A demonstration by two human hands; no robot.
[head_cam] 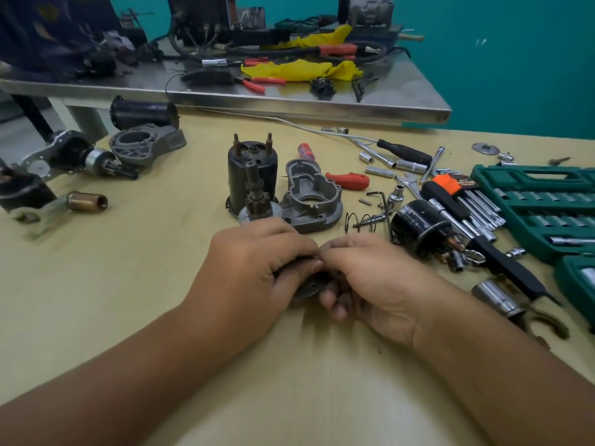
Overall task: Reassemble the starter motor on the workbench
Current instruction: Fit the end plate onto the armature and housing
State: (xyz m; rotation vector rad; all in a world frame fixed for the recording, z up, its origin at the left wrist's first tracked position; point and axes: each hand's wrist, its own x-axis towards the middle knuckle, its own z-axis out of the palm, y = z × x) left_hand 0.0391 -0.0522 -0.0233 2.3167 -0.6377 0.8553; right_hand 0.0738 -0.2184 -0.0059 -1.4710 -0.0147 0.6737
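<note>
1. Evidently mid-assembly: left hand and right hand meet low over the workbench, fingers of both curled round a small dark round part — mostly hidden, identity unclear.
2. Just behind, upright and untouched: black motor body, geared shaft, grey end housing.
3. Off to the right: spring, black solenoid, green socket case.
4. Next, probably — finish seating the held piece, then carry it to the shaft, aligned squarely.
</note>
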